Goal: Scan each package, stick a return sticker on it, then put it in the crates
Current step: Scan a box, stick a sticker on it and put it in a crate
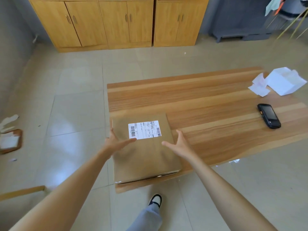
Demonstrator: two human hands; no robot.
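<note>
A flat brown cardboard package (pixel 146 157) lies on the left end of the wooden table (pixel 208 104), with a white barcode label (pixel 144 129) on its top. My left hand (pixel 116 140) is at the package's left edge, fingers straight, thumb lying on the top near the label. My right hand (pixel 178 142) hovers spread over the package's right edge, fingers straight. A black handheld scanner (pixel 269 116) lies on the table to the right. White stickers (pixel 259 85) lie loose next to a white stack (pixel 285 81) at the table's far right.
Yellow wooden cabinets (pixel 116 22) line the back wall. A grey cabinet (pixel 240 19) stands at the back right. On the tiled floor at the left sits a brown tray with white paper scraps (pixel 10 141). My foot (pixel 155 200) is on the floor below the table's edge.
</note>
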